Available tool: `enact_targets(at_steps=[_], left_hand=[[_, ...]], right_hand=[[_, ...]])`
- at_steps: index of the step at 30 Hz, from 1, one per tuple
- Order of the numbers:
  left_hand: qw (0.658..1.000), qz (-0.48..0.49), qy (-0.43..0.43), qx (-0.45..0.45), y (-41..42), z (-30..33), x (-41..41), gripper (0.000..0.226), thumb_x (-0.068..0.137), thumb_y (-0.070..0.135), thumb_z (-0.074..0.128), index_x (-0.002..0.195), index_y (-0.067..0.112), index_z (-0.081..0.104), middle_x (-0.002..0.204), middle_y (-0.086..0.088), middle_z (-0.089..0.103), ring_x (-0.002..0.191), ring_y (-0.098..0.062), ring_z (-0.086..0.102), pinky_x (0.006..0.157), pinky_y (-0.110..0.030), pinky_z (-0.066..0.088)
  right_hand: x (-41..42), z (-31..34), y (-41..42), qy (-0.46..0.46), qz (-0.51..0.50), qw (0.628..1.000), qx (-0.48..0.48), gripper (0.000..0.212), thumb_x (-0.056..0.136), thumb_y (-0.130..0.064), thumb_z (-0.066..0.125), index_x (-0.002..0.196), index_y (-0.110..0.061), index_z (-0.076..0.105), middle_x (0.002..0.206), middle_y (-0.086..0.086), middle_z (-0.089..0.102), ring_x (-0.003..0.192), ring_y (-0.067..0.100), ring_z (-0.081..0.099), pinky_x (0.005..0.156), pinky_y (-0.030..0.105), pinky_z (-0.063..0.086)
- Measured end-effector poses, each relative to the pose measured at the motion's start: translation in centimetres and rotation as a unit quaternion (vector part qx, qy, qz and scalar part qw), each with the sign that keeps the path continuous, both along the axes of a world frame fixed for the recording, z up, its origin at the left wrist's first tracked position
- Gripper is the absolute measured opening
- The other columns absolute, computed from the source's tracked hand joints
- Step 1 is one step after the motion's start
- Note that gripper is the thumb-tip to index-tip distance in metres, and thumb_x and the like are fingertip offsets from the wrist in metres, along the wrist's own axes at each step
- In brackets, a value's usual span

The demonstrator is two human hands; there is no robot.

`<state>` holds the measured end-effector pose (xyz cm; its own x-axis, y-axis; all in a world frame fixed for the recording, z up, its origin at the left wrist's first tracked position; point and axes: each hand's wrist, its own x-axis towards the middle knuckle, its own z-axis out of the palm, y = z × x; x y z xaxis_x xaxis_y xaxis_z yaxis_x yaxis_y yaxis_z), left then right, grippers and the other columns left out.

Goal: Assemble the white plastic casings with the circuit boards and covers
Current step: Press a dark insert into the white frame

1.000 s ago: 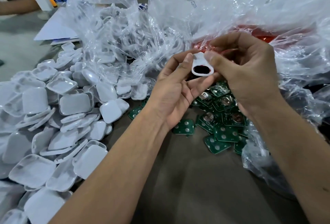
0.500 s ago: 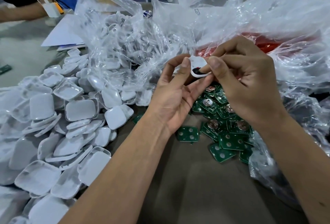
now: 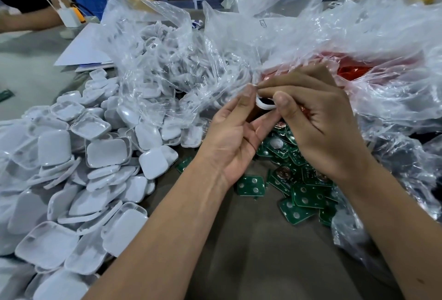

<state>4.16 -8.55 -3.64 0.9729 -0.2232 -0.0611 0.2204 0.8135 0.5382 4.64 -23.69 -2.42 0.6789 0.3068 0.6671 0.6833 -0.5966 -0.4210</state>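
I hold one small white casing (image 3: 264, 105) up in front of me, above the table (image 3: 251, 252). My left hand (image 3: 233, 137) pinches it from the left side, with my thumb tip at its top edge. My right hand (image 3: 315, 127) pinches it from the right, with my thumb pressed on its rim. The casing is white with a rounded edge, and its middle looks dark. My fingers hide most of it.

Under my hands lies a pile of green circuit boards (image 3: 301, 187), too many to count. Some show three silver dots, and some show a round coin shape. On my left is a big heap of white covers (image 3: 79, 175), far too many to count. They are square with round corners. Two clear plastic bags (image 3: 167, 60) sit behind, one full of white parts and one with red things inside.
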Motion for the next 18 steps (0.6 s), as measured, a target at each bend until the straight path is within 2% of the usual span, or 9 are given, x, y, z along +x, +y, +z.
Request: enact_targets(at_steps=[3, 6, 8, 10, 13, 14, 16, 18], left_hand=[[1.0, 0.0, 0.005, -0.008, -0.2, -0.2, 0.0, 0.056, 0.085, 0.022, 0.069, 0.134, -0.003, 0.056, 0.127, -0.021, 0.065, 0.103, -0.031, 0.072, 0.077, -0.028, 0.062], [1.0, -0.003, 0.003, -0.005, -0.2, -0.3, 0.0, 0.051, 0.085, 0.023, 0.07, 0.129, 0.0, 0.059, 0.126, -0.021, 0.067, 0.104, -0.03, 0.072, 0.077, -0.027, 0.062], [1.0, 0.001, 0.003, -0.009, -0.1, -0.3, 0.1, 0.051, 0.085, 0.023, 0.07, 0.129, 0.001, 0.058, 0.13, -0.023, 0.065, 0.106, -0.031, 0.072, 0.077, -0.027, 0.062], [1.0, 0.003, 0.005, -0.015, -0.2, -0.3, 0.1, 0.049, 0.085, 0.022, 0.07, 0.128, 0.001, 0.058, 0.134, -0.025, 0.062, 0.107, -0.031, 0.071, 0.077, -0.028, 0.062], [0.999, 0.001, 0.025, -0.044, -0.1, -0.1, 0.4, 0.047, 0.083, 0.017, 0.07, 0.124, -0.001, 0.059, 0.126, -0.022, 0.065, 0.096, -0.031, 0.075, 0.077, -0.031, 0.064], [0.998, 0.0, 0.034, -0.054, -0.1, 0.0, 0.4, 0.056, 0.082, 0.017, 0.071, 0.132, -0.004, 0.055, 0.128, -0.024, 0.065, 0.095, -0.033, 0.075, 0.077, -0.031, 0.064], [0.997, 0.004, 0.047, -0.063, 0.0, 0.2, 0.5, 0.076, 0.081, 0.016, 0.073, 0.147, -0.006, 0.044, 0.133, -0.028, 0.062, 0.096, -0.038, 0.075, 0.078, -0.032, 0.064], [0.996, 0.013, 0.054, -0.07, 0.0, 0.2, 0.4, 0.08, 0.079, 0.016, 0.074, 0.149, -0.005, 0.041, 0.134, -0.029, 0.061, 0.097, -0.039, 0.074, 0.079, -0.033, 0.064]], right_hand=[[0.1, 0.0, 0.0, 0.006, 0.0, 1.0, 0.004, 0.029, 0.108, -0.022, 0.053, 0.111, -0.009, 0.079, 0.113, -0.001, 0.075, 0.116, 0.027, 0.057, 0.098, 0.035, 0.044], [0.1, -0.1, 0.1, -0.008, -0.024, 1.0, 0.001, 0.03, 0.107, -0.024, 0.054, 0.11, -0.01, 0.08, 0.112, 0.0, 0.069, 0.115, 0.031, 0.05, 0.095, 0.043, 0.043], [0.2, -0.2, 0.2, 0.012, -0.025, 1.0, 0.005, 0.031, 0.107, -0.028, 0.053, 0.113, -0.012, 0.08, 0.113, 0.0, 0.065, 0.116, 0.03, 0.048, 0.096, 0.039, 0.042], [0.2, -0.2, 0.3, 0.046, -0.01, 0.999, 0.021, 0.033, 0.107, -0.029, 0.051, 0.115, -0.012, 0.079, 0.113, 0.001, 0.064, 0.116, 0.029, 0.05, 0.099, 0.032, 0.04], [0.1, 0.1, 0.2, 0.102, 0.015, 0.991, 0.087, 0.035, 0.11, -0.028, 0.045, 0.116, -0.01, 0.075, 0.114, 0.004, 0.068, 0.113, 0.024, 0.061, 0.097, 0.041, 0.049], [0.1, 0.5, 0.2, 0.118, 0.019, 0.985, 0.123, 0.035, 0.111, -0.027, 0.043, 0.117, -0.009, 0.073, 0.112, 0.004, 0.07, 0.107, 0.019, 0.064, 0.091, 0.038, 0.052], [0.5, 1.5, 0.3, 0.12, -0.009, 0.98, 0.158, 0.032, 0.112, -0.025, 0.045, 0.114, -0.009, 0.072, 0.105, -0.001, 0.071, 0.091, 0.003, 0.066, 0.078, 0.022, 0.052], [1.8, 2.8, 0.4, 0.084, -0.076, 0.988, 0.105, 0.025, 0.107, -0.024, 0.052, 0.108, -0.015, 0.075, 0.098, -0.009, 0.072, 0.086, -0.002, 0.064, 0.076, 0.013, 0.047]])
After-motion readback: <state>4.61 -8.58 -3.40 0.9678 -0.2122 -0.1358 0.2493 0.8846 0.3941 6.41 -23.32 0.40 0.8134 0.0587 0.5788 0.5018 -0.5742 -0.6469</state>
